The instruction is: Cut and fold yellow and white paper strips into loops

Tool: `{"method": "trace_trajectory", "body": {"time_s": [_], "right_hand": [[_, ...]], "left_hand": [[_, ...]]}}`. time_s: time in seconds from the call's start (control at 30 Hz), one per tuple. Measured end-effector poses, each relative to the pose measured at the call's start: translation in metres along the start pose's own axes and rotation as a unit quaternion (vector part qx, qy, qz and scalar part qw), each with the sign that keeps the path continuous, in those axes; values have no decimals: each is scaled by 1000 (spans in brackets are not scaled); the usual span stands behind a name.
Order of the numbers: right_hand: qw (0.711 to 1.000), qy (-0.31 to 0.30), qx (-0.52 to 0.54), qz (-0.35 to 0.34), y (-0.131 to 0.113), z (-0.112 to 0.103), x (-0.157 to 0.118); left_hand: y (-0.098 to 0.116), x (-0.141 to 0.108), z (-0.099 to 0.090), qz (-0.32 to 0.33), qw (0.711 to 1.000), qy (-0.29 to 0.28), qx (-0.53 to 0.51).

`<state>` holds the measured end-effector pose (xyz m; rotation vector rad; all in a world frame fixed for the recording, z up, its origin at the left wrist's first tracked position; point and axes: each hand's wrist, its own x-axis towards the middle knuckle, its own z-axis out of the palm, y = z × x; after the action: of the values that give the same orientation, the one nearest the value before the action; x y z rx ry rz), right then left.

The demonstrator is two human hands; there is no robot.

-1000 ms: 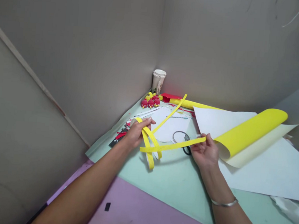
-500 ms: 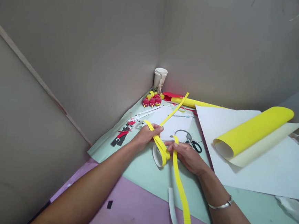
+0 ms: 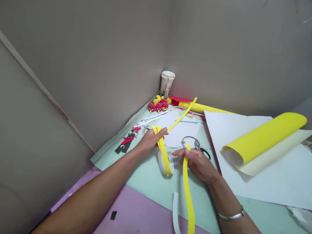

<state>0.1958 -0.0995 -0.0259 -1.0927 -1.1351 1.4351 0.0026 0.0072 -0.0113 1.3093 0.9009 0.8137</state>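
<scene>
My left hand pinches several yellow corrugated paper strips. One of them sticks out toward the back, and others loop below the fingers, their white backs showing. In my right hand, thumb and fingers close on a separate yellow paper strip. That strip hangs down toward me and curls up at its lower end, where the white side shows. The right index finger points toward the looped strips, apart from them. A pair of scissors with black handles lies behind my right hand, partly hidden.
Small red and yellow rolled-paper pieces stand before a white cup in the corner. Black and red scraps lie left. A yellow corrugated roll rests on a large white sheet at right. A grey ring lies behind my hands.
My right hand has moved slightly right, away from the left hand, with its strip swinging along. The looped strips in my left hand have drawn together and hang narrower.
</scene>
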Motion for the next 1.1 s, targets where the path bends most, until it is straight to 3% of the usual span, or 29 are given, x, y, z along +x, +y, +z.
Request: {"method": "trace_trajectory", "body": {"time_s": [0.1,0.3,0.53,0.73,0.83,1.1], "right_hand": [[995,-59,-78,13,1,10,-1],[987,-55,-144,36,4,13,0],[999,47,18,14,8,3,5],[997,30,69,23,4,3,4],[998,3,57,20,3,4,2],[989,-114,-71,63,3,19,-2]], "left_hand": [[-4,1,3,10,999,14,46],[-14,1,6,34,993,0,116],[-10,1,6,20,997,-13,69],[-4,-6,9,-6,996,-86,-34],[-5,-8,10,-16,990,-115,-78],[-8,-7,12,12,997,-59,-46]]}}
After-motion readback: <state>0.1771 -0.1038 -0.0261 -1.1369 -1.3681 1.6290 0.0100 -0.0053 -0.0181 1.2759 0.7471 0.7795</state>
